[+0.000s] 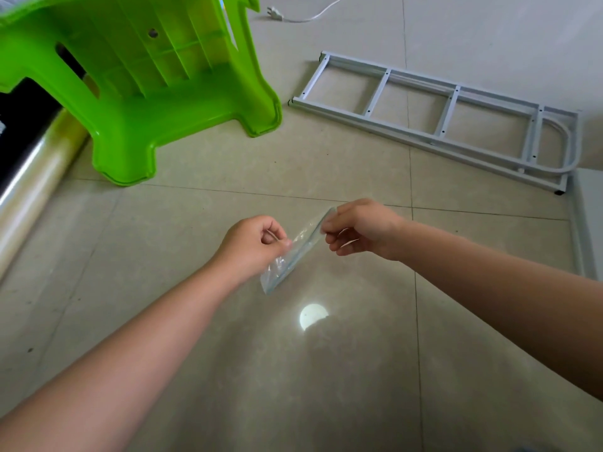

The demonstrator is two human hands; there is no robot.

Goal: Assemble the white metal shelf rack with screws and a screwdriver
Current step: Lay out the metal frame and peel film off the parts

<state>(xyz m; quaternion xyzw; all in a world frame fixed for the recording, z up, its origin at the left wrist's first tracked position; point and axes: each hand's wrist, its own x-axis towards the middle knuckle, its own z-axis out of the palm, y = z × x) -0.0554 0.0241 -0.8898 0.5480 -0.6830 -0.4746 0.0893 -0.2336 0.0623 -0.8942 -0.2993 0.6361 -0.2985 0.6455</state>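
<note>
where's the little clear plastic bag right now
In the head view the clear plastic bag is held up over the tiled floor at centre frame, pinched between the left hand and the right hand.

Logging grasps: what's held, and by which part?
A clear plastic bag: left hand pinches one side, right hand the upper end.
</note>
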